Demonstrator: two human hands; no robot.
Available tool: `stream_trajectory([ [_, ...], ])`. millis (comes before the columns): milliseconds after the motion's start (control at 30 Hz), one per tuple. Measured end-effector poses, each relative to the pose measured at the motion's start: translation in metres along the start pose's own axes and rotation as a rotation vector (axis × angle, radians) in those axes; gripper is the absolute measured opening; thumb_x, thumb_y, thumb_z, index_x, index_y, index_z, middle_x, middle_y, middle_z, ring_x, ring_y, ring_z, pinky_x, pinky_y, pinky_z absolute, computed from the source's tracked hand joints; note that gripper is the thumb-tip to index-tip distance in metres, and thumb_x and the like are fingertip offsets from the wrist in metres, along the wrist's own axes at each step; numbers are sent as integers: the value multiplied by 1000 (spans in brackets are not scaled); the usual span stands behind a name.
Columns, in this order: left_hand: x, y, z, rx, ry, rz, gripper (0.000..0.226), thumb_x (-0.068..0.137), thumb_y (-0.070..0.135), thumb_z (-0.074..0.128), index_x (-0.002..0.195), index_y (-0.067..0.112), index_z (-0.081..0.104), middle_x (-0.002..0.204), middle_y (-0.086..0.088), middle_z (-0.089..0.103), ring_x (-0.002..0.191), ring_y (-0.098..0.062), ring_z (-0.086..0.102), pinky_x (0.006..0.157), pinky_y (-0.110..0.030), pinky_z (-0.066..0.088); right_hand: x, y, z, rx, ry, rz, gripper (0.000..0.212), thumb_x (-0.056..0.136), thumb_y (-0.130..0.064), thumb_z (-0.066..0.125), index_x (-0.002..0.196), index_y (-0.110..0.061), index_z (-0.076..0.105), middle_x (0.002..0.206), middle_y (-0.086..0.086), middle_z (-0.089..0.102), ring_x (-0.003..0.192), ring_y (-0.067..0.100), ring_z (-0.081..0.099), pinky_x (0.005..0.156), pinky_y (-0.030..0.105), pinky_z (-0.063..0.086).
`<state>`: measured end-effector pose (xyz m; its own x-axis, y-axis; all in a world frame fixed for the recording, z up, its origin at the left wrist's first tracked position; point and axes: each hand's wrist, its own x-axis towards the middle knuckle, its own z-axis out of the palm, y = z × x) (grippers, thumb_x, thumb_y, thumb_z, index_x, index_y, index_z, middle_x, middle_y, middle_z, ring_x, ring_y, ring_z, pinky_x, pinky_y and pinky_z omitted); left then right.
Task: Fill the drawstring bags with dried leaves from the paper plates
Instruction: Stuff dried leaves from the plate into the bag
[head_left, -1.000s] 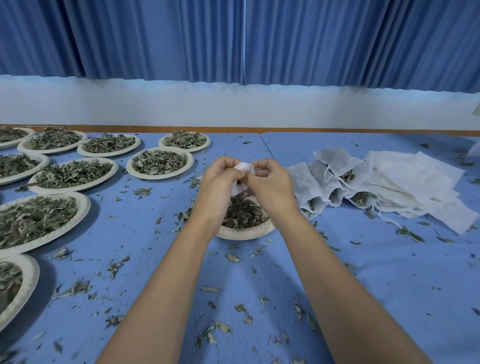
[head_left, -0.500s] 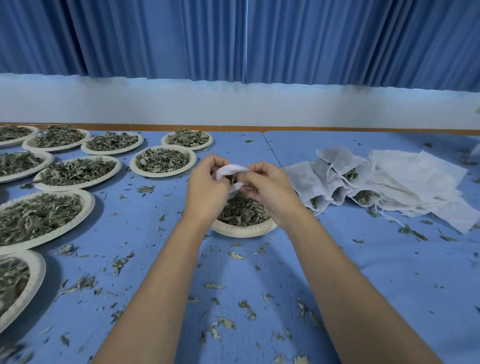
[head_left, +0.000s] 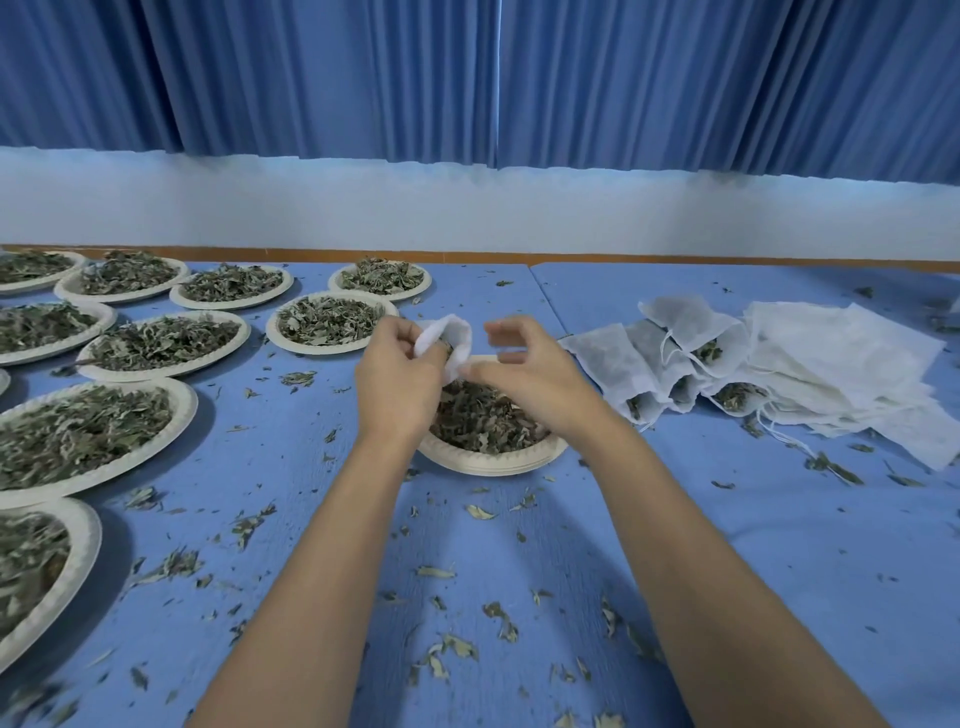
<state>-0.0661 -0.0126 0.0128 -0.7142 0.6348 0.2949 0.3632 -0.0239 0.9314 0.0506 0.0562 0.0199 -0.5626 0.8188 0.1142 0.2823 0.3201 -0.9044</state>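
Left-hand grip: fingers of the left hand (head_left: 400, 382) are curling round the rim of a white drawstring bag (head_left: 448, 336), pinching the cloth and holding it up off the table.
Right-hand grip: the right hand (head_left: 535, 371) is hovering just beside the bag with its fingers curled and its forefinger and thumb standing apart. Its thumb tip is lying at the bag's lower edge, but this angle is not showing whether it is pinching the cloth or only brushing it.
Bag: it is hanging between the two hands, bowed into an arch, with its length drooping roughly downward toward the near paper plate (head_left: 488, 465).
Leaves: dried leaves (head_left: 483, 423) are sitting heaped on that plate, directly below the bag and under the right hand.
Deciding relation: the heap is lying straight beneath the grip. The right hand is the nearer one to it, while the left hand is serving as the bag's holder.
Step in hand: the person is probably working the bag's mouth open, with no leaves going in yet.
Coming move: the right hand is likely needing only a short drop to the heap and a lift back, provided the mouth is gaping upward.
Risk: scraps are already littering the blue table (head_left: 779, 545), so more spilling seems likely.
Alongside: filled bags (head_left: 670, 364) are lying to the right, with flat empty bags (head_left: 852, 374) beyond them.
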Motion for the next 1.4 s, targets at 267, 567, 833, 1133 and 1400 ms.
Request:
stream_trajectory([
  [267, 3, 6, -3, -240, 2, -157, 19, 89, 12, 61, 80, 21, 47, 75, 2, 49, 70, -17, 52, 85, -50, 51, -2, 13, -12, -574, -239, -31, 33, 74, -33, 80, 105, -31, 71, 121, -6, 60, 110, 8, 49, 73, 18, 36],
  [567, 3, 9, -4, -354, 1, -164, 19, 91, 7, 58, 81, 17, 46, 81, -4, 49, 77, -22, 57, 73, -39, 56, 2, 23, 0, -601, 112, -120, 52, 85, -30, 70, 134, -24, 54, 134, 1, 56, 122, 16, 51, 98, 28, 42],
  [833, 5, 3, -6, -304, -15, -95, 17, 96, 12, 50, 85, 22, 41, 83, -3, 45, 75, -28, 55, 63, -41, 50, -1, 8, 0, -571, 97, -213, 19, 85, -30, 66, 103, -29, 72, 106, -5, 66, 96, 8, 59, 84, 29, 49],
  [1133, 7, 1, -5, -261, -5, -94, 18, 94, 17, 54, 82, 22, 43, 84, -5, 50, 70, -23, 52, 55, -31, 44, -7, -3, 20, -412, 45, -144, 19, 85, -11, 61, 95, -20, 74, 91, -4, 71, 75, 5, 62, 60, 10, 45],
  [1400, 4, -1, -3, -188, -15, -79, 16, 91, 20, 60, 81, 27, 50, 83, -2, 57, 76, -22, 56, 70, -40, 47, -5, 8, 16, -836, 136, 33, 44, 94, -52, 47, 103, -16, 70, 87, 6, 59, 88, 24, 57, 64, 29, 39],
])
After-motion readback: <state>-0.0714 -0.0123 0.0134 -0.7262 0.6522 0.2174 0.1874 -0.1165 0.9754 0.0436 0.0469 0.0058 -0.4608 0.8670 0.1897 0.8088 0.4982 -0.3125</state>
